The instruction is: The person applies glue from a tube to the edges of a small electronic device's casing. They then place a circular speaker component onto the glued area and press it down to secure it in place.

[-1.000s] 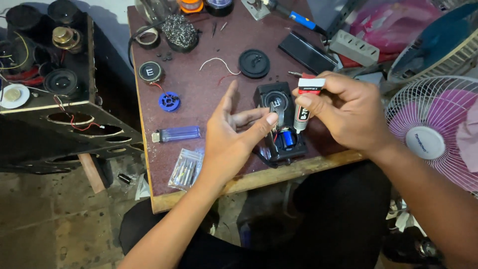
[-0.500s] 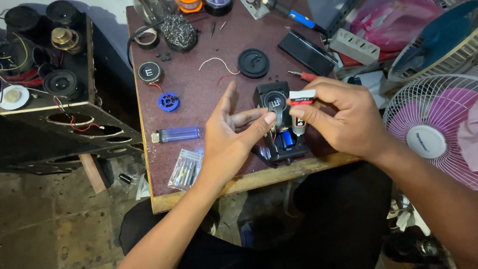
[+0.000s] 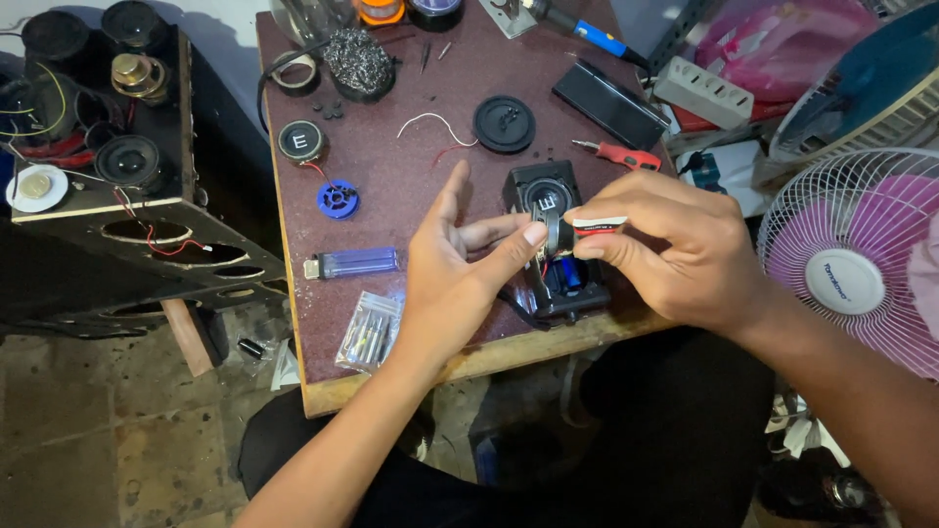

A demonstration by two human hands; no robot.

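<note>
Change: right hand [image 3: 675, 244] now tilts the gripped glue tube [image 3: 599, 226] level toward left hand [image 3: 460, 264], pinching a small part.
Bench [image 3: 391, 186]: maroon, cluttered; fan [image 3: 846, 259] beside.

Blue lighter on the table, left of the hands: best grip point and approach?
Pinch the blue lighter across its long translucent body, from above. It lies flat and lengthwise with bare table along both long sides; the metal head at its left end is the poorer hold.

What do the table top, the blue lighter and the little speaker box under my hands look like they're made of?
Table top: dull maroon speckled laminate, probably over wood, whose pale edge shows in front. Blue lighter: translucent plastic, with a metal cap by its shine. Speaker box: matte black plastic, judging by its moulded shape.
</note>
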